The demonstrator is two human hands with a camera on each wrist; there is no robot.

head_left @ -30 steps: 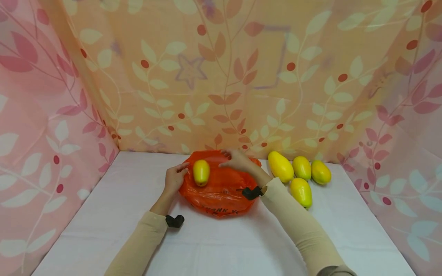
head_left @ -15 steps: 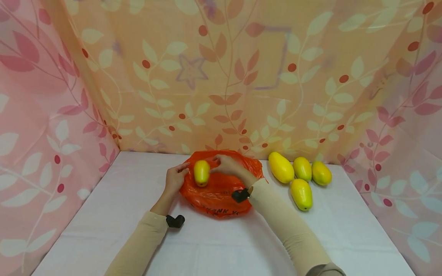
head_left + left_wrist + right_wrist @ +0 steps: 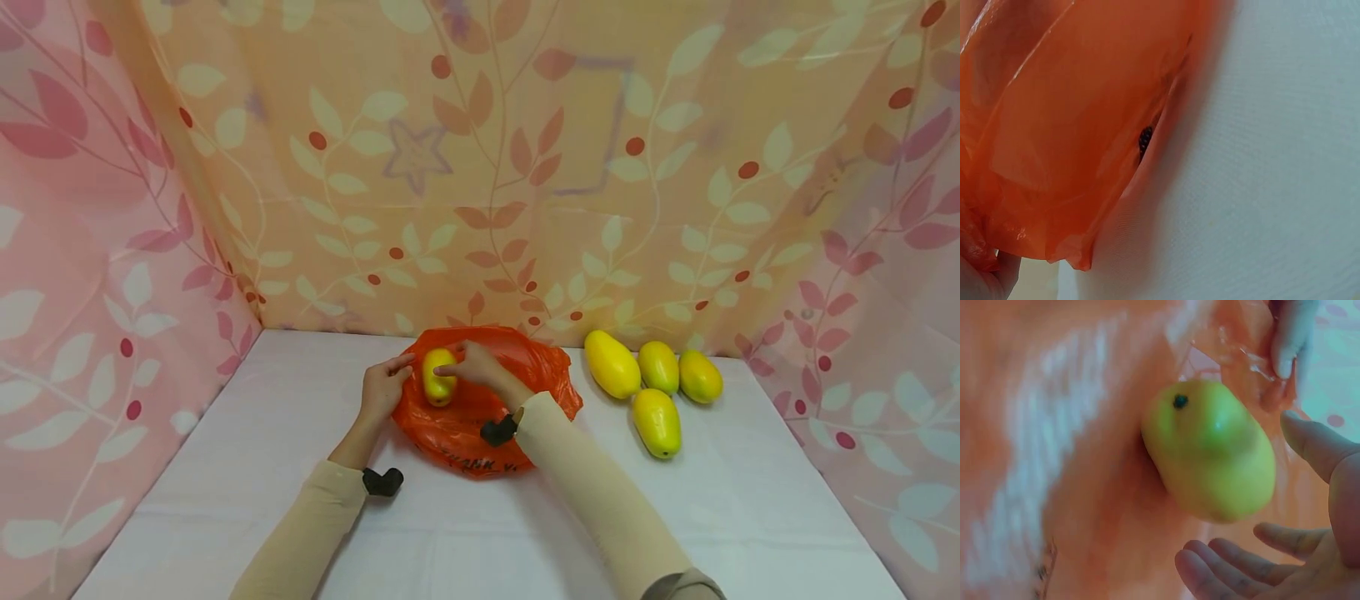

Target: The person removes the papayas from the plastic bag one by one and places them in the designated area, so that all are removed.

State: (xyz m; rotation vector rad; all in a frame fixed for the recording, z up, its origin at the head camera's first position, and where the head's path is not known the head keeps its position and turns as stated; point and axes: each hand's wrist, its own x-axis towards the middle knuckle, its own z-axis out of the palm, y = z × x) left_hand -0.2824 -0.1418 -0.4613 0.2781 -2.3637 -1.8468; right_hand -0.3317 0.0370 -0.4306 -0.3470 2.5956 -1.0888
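An orange-red plastic bag (image 3: 465, 437) with black lettering lies spread on the white table in the head view. My left hand (image 3: 380, 390) pinches its left edge between thumb and fingers. On top of the bag is a yellow-green mango (image 3: 437, 390). My right hand (image 3: 480, 367) reaches over the bag from the right, its thumb in front of the mango. In the right wrist view that hand (image 3: 1310, 550) has thumb and fingers spread around the mango (image 3: 1210, 456), with a gap between. The left wrist view shows mostly bag (image 3: 1066, 144).
Several yellow mangoes lie grouped to the right of the bag, one longer mango (image 3: 612, 364) at the back and one mango (image 3: 657, 423) nearer. Patterned cloth walls (image 3: 487, 167) enclose the white table (image 3: 480, 542) at the back and sides.
My right hand has moved left across the bag to the mango, its fingers now around it. The left hand keeps its place at the bag's edge.
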